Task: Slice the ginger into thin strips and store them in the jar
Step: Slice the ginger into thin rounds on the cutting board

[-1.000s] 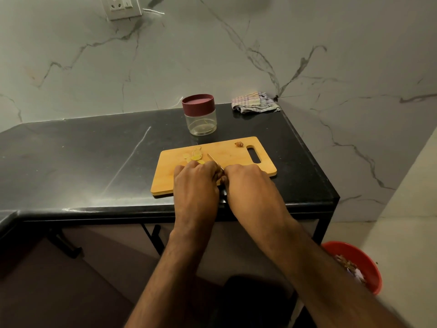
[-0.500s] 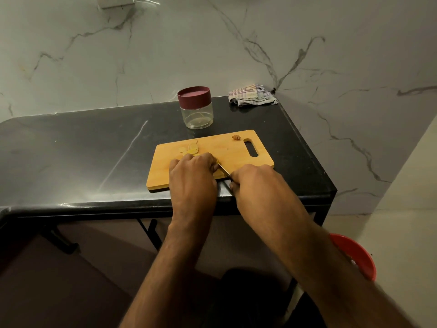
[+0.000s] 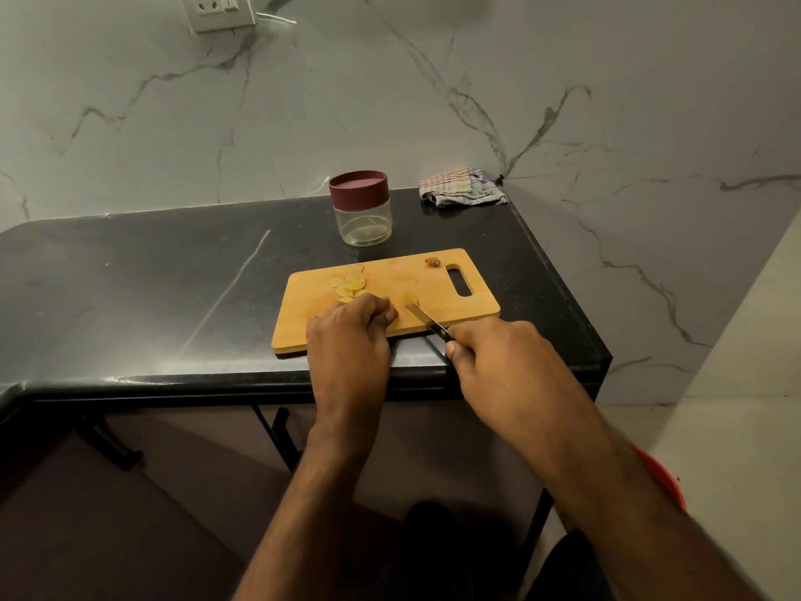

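A wooden cutting board (image 3: 437, 292) lies on the black counter. Several yellow ginger slices (image 3: 350, 284) sit at its left part, one more slice (image 3: 411, 298) lies by the knife tip, and a small brown ginger scrap (image 3: 432, 262) rests near the handle hole. My left hand (image 3: 351, 336) rests on the board with curled fingers; what it holds is hidden. My right hand (image 3: 498, 353) grips a knife (image 3: 427, 321) whose blade points up-left onto the board. A glass jar (image 3: 363, 210) with a maroon lid stands behind the board, lid on.
A folded checked cloth (image 3: 461, 186) lies at the counter's back right corner. The counter (image 3: 151, 288) ends just right of the board. A red bucket (image 3: 663, 479) stands on the floor below right. A wall socket (image 3: 219, 8) is at top left.
My right hand has pulled the knife back to the right, away from my left hand, leaving a cut slice by the blade tip. The hands were close together before.
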